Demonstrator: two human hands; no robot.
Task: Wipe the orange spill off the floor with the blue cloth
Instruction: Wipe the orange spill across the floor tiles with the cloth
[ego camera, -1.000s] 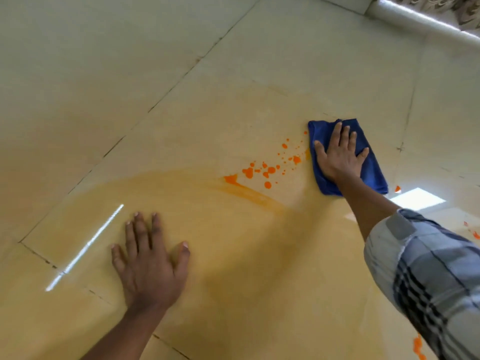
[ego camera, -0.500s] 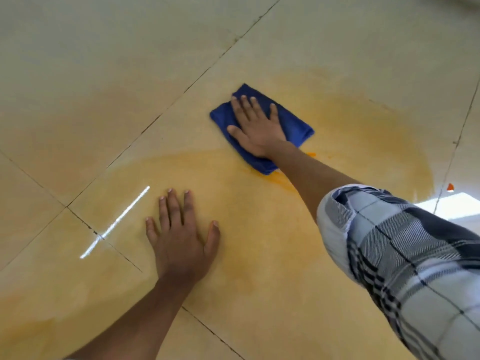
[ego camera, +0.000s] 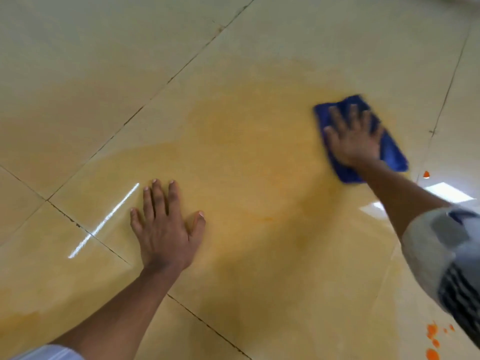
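Right hand (ego camera: 354,141) presses the blue cloth (ego camera: 389,149) flat under spread, straight fingers, maximizing wiping contact. Left hand (ego camera: 166,229), fingers extended, holding nothing, braces on the tiled floor (ego camera: 104,74).

We're over a glossy cream tile floor (ego camera: 78,48) with dark grout lines. A pale orange smear (ego camera: 246,157) spreads across mid-frame. A blue cloth (ego camera: 389,152) lies flat at upper right, and bright orange drops (ego camera: 432,341) sit at the lower right corner.
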